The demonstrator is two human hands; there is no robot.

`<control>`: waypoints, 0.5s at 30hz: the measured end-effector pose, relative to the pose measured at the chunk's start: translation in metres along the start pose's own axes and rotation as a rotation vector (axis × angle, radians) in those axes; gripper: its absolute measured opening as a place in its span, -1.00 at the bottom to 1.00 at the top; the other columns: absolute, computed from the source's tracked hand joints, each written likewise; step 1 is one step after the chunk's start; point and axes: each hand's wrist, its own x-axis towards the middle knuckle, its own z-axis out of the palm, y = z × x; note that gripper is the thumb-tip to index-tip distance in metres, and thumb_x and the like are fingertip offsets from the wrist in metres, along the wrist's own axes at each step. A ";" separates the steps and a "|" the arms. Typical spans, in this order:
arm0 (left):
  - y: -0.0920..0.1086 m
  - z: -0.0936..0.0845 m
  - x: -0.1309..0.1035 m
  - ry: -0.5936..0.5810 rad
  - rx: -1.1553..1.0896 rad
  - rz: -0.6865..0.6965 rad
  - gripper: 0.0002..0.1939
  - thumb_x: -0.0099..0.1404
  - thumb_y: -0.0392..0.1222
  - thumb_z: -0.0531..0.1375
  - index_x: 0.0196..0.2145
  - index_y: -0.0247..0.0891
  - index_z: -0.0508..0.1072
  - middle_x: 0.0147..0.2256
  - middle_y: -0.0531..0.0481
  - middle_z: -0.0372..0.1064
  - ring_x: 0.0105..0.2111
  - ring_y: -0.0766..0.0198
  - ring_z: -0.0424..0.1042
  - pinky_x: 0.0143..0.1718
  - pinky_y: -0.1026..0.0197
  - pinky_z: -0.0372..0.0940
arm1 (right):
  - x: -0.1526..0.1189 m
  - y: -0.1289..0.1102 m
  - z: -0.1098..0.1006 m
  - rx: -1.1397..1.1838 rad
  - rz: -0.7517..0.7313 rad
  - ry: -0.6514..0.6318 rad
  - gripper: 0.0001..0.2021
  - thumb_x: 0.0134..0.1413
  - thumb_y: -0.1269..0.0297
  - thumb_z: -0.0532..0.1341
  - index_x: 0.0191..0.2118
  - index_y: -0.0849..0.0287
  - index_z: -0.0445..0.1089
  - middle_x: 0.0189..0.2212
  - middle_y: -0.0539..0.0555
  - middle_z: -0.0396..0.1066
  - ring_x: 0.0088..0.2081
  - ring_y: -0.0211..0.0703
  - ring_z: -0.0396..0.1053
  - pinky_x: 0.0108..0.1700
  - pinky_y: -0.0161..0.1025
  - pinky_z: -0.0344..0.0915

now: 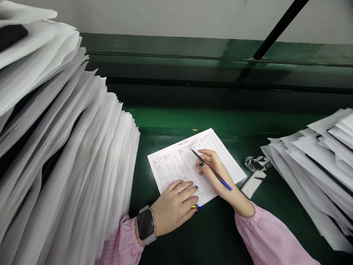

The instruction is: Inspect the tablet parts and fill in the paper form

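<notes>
A printed form (176, 169) with a grid of rows and columns lies at a slant on the dark green table. My right hand (213, 169) grips a slim dark pen (211, 169) with a blue end, its tip over the upper part of the form. On the lower left of the sheet rests my left hand (178, 202), palm down and fingers apart. A small yellow and blue object (196, 207) pokes out by its fingertips; most of it is hidden, so I cannot tell its kind.
A tall stack of white wrapped sheets (110, 147) leans along the left. Another white stack (317, 165) stands at the right. Between that stack and the form are a shiny metal ring-shaped object (257, 162) and a pale rectangular block (253, 184). A black bar (281, 29) slants behind.
</notes>
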 end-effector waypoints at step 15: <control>-0.001 0.001 -0.002 -0.008 -0.004 0.006 -0.80 0.44 -0.21 0.08 -0.06 -0.29 0.42 0.00 -0.09 0.47 0.09 0.10 0.36 0.11 0.03 0.27 | 0.041 0.007 0.029 0.259 0.077 0.033 -0.85 0.20 0.18 0.17 -0.20 0.11 0.39 -0.34 0.04 0.43 -0.42 -0.21 0.34 -0.41 -0.27 0.29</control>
